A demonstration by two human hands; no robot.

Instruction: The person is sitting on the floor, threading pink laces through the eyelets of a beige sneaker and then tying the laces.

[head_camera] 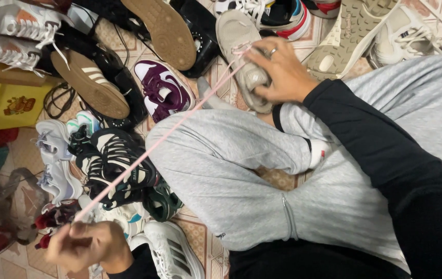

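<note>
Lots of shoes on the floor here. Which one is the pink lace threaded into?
The beige shoe under the right hand. The pink lace runs taut from it to the left hand; the other shoes lie untouched.

The beige shoe (pixel 241 57) under the right hand (pixel 278 70) looks like soft matt suede or cloth, and the pink lace (pixel 164 134) running from it to the left hand (pixel 84 245) is a flat woven cord. The grey trousers (pixel 241 170) are a matt, slightly fuzzy jersey cloth with a metal zip, and the black sleeve (pixel 386 150) is smooth cloth. The purple shoe (pixel 164 88) has a slight leather sheen, the brown sole (pixel 167 28) is matt rubber, and the floor tiles (pixel 200 235) look smooth and patterned.
</note>
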